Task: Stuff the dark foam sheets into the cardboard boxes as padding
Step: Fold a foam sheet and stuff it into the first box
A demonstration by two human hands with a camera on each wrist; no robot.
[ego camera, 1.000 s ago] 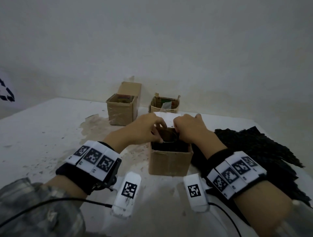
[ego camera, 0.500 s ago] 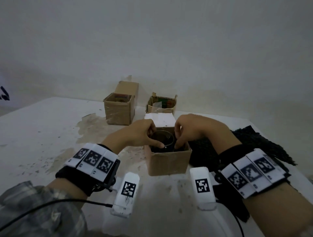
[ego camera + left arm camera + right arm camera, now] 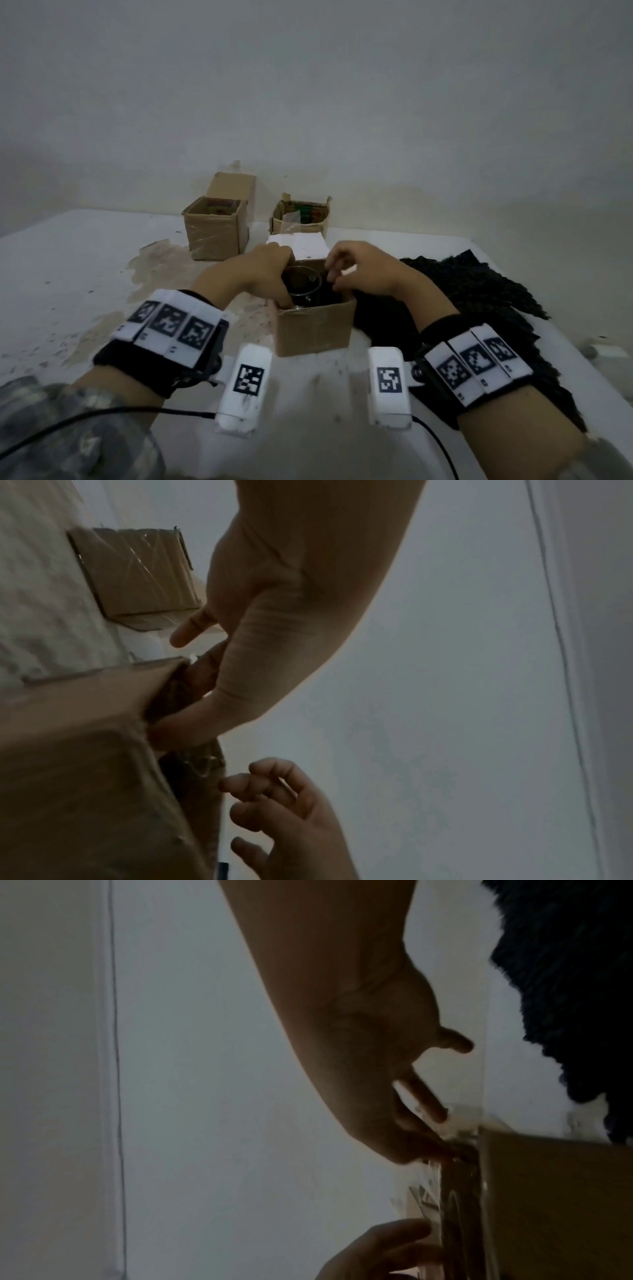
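The left hand is now reaching deeper into the near cardboard box, its fingers tucking dark foam down beside the glass standing inside, while the right hand is lifting off the rim, fingers loosely curled and holding nothing. This box is looking nearly padded; the remaining foam sheets are lying just right of the right hand, likely its next reach

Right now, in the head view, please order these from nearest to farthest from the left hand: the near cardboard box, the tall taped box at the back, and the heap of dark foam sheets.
1. Near cardboard box: left hand reaches into it.
2. Tall taped box: behind, slightly left.
3. Dark foam sheets: right, beyond the right hand.
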